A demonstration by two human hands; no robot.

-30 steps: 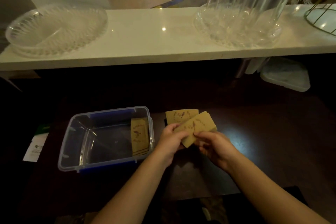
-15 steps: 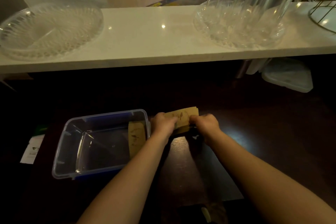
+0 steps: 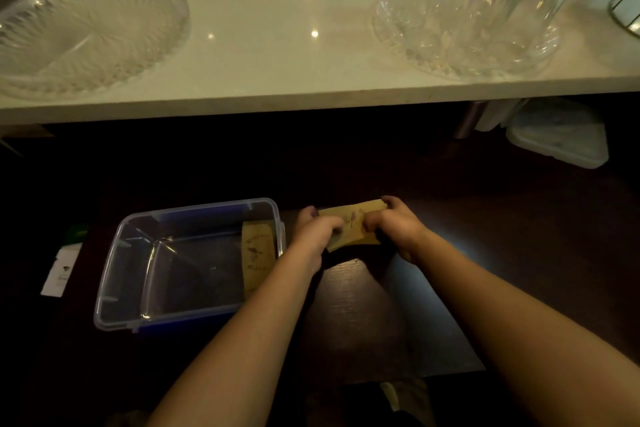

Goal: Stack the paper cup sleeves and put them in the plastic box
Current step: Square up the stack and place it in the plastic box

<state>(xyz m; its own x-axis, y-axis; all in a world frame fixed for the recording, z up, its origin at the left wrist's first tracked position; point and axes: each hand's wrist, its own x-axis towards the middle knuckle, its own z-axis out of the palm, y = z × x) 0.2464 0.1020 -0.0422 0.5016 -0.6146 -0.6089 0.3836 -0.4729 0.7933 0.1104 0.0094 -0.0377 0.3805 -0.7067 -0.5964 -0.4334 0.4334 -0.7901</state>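
A stack of brown paper cup sleeves (image 3: 353,224) lies on the dark table just right of the clear plastic box (image 3: 117,270). My left hand (image 3: 317,230) grips the stack's left end and my right hand (image 3: 393,224) grips its right end, both pressing down on it. Inside the box, a few more brown sleeves (image 3: 258,253) stand against its right wall. The lower part of the stack is hidden under my fingers.
A white counter shelf (image 3: 277,55) runs across above the table, with a clear glass platter (image 3: 86,38) at left and a glass bowl with tall glass pieces (image 3: 464,28) at right. A white lidded container (image 3: 561,139) sits far right. A white card (image 3: 62,269) lies left of the box.
The sleeves I held raised and tilted a second ago are now down flat on the sleeve on the table. Both hands moved forward and now grip the stack's ends.
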